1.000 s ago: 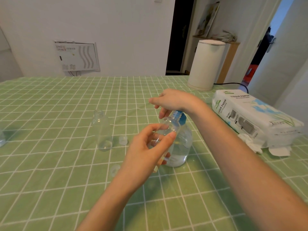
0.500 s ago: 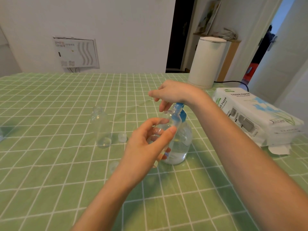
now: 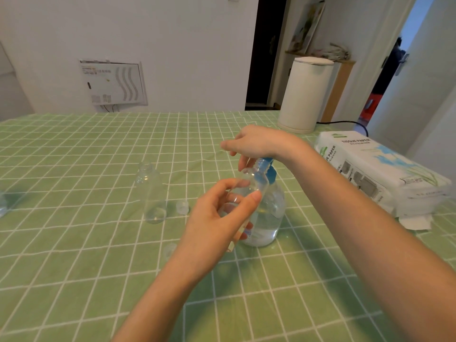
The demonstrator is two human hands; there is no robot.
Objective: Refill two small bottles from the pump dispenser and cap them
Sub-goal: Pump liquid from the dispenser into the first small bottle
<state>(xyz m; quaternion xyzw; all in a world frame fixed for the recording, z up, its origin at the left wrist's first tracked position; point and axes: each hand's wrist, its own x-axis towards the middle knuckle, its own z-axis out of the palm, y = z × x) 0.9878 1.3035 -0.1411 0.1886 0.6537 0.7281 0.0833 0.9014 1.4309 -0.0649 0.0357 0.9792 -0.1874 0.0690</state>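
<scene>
A clear pump dispenser [image 3: 267, 218] with a blue pump head [image 3: 267, 167] stands mid-table, partly filled with clear liquid. My right hand [image 3: 254, 144] rests on top of the pump head, fingers hanging loosely over its front. My left hand [image 3: 217, 220] grips a small clear bottle [image 3: 255, 181], tilted with its mouth up by the blue nozzle. A second small clear bottle [image 3: 151, 193] stands upright and uncapped to the left. Two clear caps lie on the cloth, one [image 3: 182, 207] beside that bottle and one [image 3: 169, 250] nearer me.
A green checked cloth [image 3: 74, 267] covers the table. A tissue pack [image 3: 375, 174] lies at the right with loose tissues beside it. A white cylindrical appliance [image 3: 304, 95] with a black cord stands at the back right. Something clear shows at the left edge [image 3: 2, 204].
Both hands keep their places on the pump head and the small bottle. Only the view has shifted slightly.
</scene>
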